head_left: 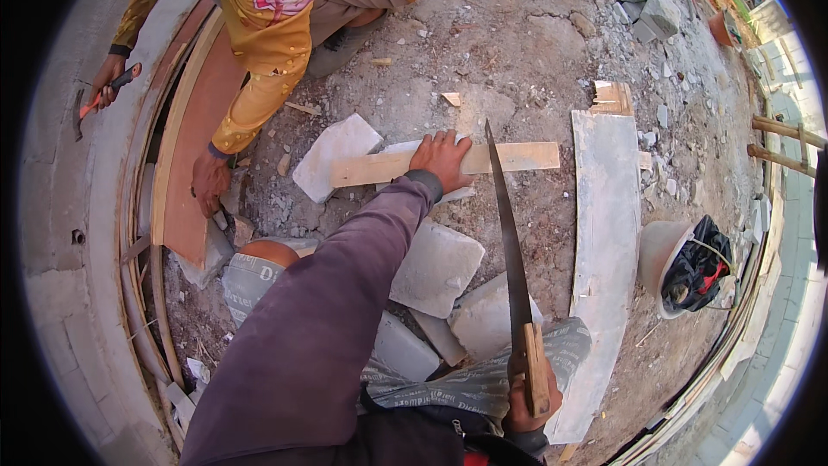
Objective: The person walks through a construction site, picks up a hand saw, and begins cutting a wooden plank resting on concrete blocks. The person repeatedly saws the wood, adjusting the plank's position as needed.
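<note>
My left hand (pixel 442 162) is wrapped over a light wooden plank (pixel 530 156), pressing it down on pale stone blocks (pixel 335 151). In my right hand (pixel 524 406), low in the view, is the wooden handle of a handsaw (pixel 511 242). Its long dark blade points away from me and crosses the plank just right of my left hand. Whether the teeth touch the wood I cannot tell. The plank's right end sticks out past the blade. Several more stone blocks (pixel 437 267) lie between my knees and the plank.
At the left a person in a yellow sleeve (pixel 259 112) crouches, one hand holding a hammer (pixel 108 91), the other at a reddish board (pixel 203 121). A long whitish board (pixel 604 250) lies at the right. Beyond it stands a bucket (pixel 660 263) with a black bag. Rubble (pixel 647 0) is farther off.
</note>
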`<state>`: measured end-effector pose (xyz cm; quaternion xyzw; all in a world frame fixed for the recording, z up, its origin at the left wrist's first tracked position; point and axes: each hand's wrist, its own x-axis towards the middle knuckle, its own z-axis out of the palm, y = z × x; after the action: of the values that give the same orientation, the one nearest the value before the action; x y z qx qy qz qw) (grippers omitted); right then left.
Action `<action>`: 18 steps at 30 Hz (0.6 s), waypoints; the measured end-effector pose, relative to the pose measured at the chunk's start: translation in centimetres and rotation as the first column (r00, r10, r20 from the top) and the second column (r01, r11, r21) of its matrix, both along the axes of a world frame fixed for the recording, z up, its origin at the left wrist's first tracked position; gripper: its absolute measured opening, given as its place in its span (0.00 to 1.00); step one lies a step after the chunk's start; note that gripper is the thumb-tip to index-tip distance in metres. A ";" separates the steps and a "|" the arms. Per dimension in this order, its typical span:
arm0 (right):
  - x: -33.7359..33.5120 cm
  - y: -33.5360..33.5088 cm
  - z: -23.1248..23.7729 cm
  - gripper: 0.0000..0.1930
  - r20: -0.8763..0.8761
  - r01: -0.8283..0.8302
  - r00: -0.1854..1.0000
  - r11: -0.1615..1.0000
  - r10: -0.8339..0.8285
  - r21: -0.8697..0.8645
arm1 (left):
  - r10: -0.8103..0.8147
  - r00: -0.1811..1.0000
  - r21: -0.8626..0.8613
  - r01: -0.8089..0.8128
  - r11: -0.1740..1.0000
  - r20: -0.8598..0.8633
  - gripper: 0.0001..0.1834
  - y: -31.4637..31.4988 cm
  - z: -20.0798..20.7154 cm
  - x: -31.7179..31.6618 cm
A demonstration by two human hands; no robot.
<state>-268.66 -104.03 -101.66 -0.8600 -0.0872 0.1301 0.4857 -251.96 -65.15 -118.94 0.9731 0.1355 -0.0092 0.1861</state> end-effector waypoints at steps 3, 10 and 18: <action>0.6 0.5 0.0 0.27 0.035 -0.019 0.999 0.999 0.018 0.028 | 0.019 0.999 -0.025 -0.019 0.999 -0.032 0.36 0.0 -0.3 -0.1; 15.2 16.2 -10.2 0.29 0.315 -0.124 0.946 0.981 0.072 0.147 | 0.012 0.999 0.031 -0.013 0.999 0.031 0.33 0.0 0.0 -0.1; -1.4 -1.4 0.9 0.29 -0.106 0.028 0.994 0.998 -0.022 0.055 | 0.038 0.999 -0.017 -0.039 0.999 -0.022 0.35 -0.1 0.3 0.1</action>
<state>-270.07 -105.45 -100.80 -0.8390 -0.0542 0.1665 0.5151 -251.84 -65.26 -118.64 0.9685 0.1560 -0.0172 0.1935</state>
